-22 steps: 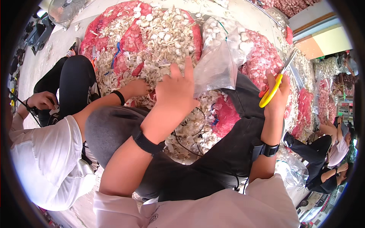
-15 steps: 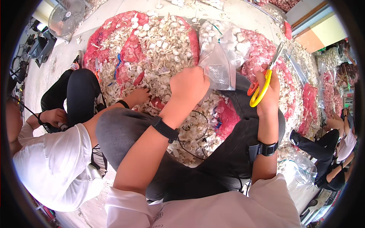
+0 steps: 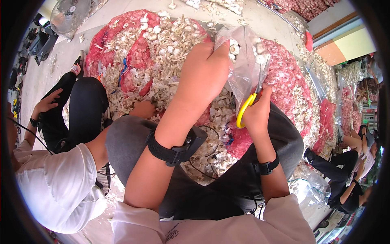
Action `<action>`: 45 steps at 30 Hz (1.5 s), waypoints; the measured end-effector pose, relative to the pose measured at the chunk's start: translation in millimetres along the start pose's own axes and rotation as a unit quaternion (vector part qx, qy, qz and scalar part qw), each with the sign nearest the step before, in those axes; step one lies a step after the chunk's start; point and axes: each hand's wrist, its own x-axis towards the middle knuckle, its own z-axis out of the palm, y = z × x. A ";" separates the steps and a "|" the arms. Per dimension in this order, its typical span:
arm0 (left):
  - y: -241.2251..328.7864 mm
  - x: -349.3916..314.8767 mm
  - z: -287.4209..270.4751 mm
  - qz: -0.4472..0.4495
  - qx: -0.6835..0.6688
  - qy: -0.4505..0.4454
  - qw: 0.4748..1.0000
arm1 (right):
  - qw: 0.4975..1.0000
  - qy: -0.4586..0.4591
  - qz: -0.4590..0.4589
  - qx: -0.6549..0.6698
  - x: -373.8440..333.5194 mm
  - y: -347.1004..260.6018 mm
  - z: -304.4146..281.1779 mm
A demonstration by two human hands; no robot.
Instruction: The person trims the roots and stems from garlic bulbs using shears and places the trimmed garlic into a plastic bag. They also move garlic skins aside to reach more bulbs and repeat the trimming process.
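My left hand (image 3: 206, 71) is closed on the upper part of a clear plastic bag (image 3: 243, 67), pulling it up. White garlic bulbs (image 3: 260, 57) show in and behind the plastic. In my right hand (image 3: 259, 112) is a pair of scissors (image 3: 245, 110) with yellow and red handles. Its blades point up and away, close beside the bag's right side; I cannot tell whether they touch it. Beneath both hands lies a heap of garlic bulbs and loose skins (image 3: 178, 53) on red net sacking (image 3: 140, 57).
A co-worker in a white shirt (image 3: 61, 179) sits close on my left, one hand (image 3: 143, 110) in the heap. More red net sacks of garlic (image 3: 284, 77) lie to the right. A fan (image 3: 71, 16) stands far left. Other people (image 3: 345, 162) sit at the far right.
My left hand has moved up and slightly right, drawing the bag with it. My right hand has brought the scissors left and closer to the bag. The co-worker's far hand has lifted.
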 end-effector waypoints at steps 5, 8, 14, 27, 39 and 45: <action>9.8 10.4 -19.1 -0.031 -0.040 -0.033 0.998 | 0.994 0.038 0.052 0.093 15.8 24.4 -4.6; 7.7 13.4 -31.4 -0.034 -0.034 0.019 0.999 | 0.947 0.092 0.095 0.291 24.6 -3.7 -41.3; 9.8 5.7 -42.1 0.040 0.197 0.035 0.979 | 0.941 0.205 -0.021 0.269 65.6 8.0 -128.8; 17.3 -20.2 -150.9 0.008 0.316 0.099 0.943 | 0.907 -0.334 -0.072 0.245 -49.0 -86.0 -48.8; -3.4 -36.2 -191.0 -0.056 0.340 0.013 0.939 | 0.813 -0.515 -0.082 -0.260 -76.5 2.4 67.9; -40.1 -52.3 -218.5 0.212 0.444 -0.010 0.870 | 0.826 -0.501 -0.054 -0.253 -78.6 -13.6 127.3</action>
